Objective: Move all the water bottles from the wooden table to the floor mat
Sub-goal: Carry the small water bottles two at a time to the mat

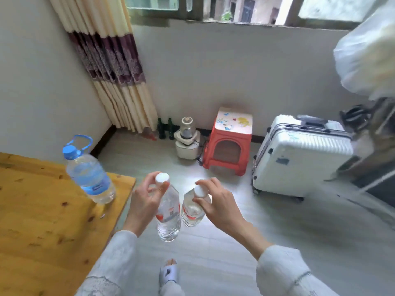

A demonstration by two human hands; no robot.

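We count three bottles: our left hand (143,197) pinches one (168,212), right hand (215,201) another (192,208), over open floor (235,242); a jug (89,174) stands near the table (42,210) edge

Both arms in loose white sleeves w/ faint lace-like pattern: left sleeve (111,263), right sleeve (286,274). Hands bare. One foot in pale grey-blue open-toe slipper (168,272).

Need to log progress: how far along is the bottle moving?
Nothing shows as finished: no floor mat or set-down bottle is in view. In hand: the left hand and right hand each pinch a small bottle by the neck over the floor. Left: the large blue-capped bottle stands on the wooden table.
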